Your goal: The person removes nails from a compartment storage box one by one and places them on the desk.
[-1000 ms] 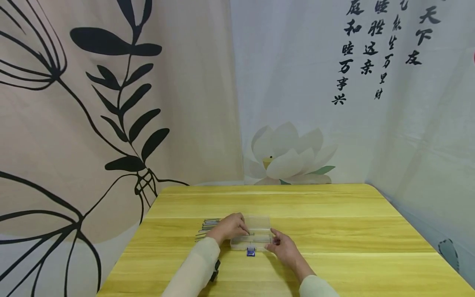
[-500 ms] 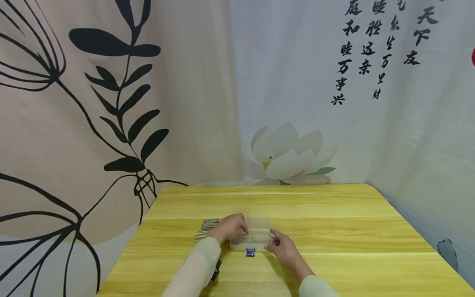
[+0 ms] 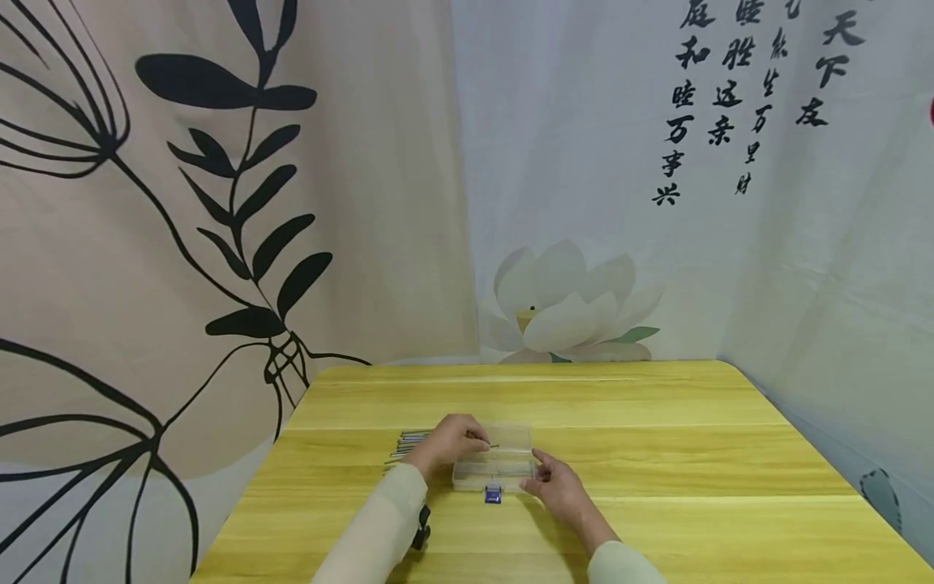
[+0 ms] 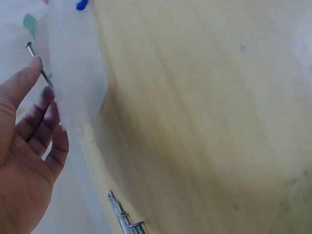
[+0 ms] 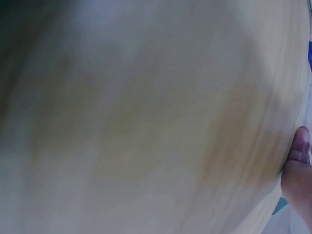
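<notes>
A clear plastic box (image 3: 503, 464) with a blue latch (image 3: 492, 495) sits open on the yellow wooden table (image 3: 657, 454). My left hand (image 3: 452, 442) hovers over the box's left end and pinches a thin metal nail (image 3: 492, 445) between thumb and fingers; in the left wrist view the nail (image 4: 39, 66) sticks up past my fingertips (image 4: 34, 66) beside the box wall (image 4: 78, 73). My right hand (image 3: 558, 485) rests against the box's right front corner, fingers relaxed. The right wrist view shows only blurred table and part of a finger (image 5: 298, 161).
A pile of several metal nails (image 3: 409, 444) lies on the table left of the box; nail heads (image 4: 124, 222) show in the left wrist view. Printed cloth backdrops hang behind and at both sides of the table.
My left hand has lifted from inside the box and drawn slightly back left, now holding a nail up over the box. The right hand has stayed in place.
</notes>
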`<state>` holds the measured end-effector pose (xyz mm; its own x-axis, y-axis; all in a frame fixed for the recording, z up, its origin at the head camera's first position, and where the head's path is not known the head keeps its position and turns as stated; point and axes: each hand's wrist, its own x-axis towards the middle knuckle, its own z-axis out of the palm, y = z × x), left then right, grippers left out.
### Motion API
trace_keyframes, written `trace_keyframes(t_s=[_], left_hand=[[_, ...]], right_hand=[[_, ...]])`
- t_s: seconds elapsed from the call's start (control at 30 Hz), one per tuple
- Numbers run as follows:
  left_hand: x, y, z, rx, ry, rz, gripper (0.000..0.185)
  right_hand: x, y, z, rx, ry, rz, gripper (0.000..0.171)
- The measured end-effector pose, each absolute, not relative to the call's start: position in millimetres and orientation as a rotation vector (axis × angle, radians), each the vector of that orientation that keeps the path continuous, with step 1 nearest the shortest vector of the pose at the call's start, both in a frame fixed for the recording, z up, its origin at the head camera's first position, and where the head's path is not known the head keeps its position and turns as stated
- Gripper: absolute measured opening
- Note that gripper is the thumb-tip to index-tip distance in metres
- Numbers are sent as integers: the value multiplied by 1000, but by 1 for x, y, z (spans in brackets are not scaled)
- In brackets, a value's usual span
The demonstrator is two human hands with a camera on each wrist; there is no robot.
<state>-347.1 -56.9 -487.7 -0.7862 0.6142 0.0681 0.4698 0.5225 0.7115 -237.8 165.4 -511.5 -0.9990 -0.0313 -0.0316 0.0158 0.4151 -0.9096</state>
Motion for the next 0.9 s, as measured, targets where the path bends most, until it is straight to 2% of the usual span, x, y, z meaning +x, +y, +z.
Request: trace_keyframes(t_s=[0.23,0.9], left_hand=[[-350,-61,-479,856,2552,1209,17],[-359,-96,-477,762,2609,1221,17]], right_hand=[[-238,167,-514,3,2605,-1665,67],[-237,166,-511,-33,2596,-1668,67]])
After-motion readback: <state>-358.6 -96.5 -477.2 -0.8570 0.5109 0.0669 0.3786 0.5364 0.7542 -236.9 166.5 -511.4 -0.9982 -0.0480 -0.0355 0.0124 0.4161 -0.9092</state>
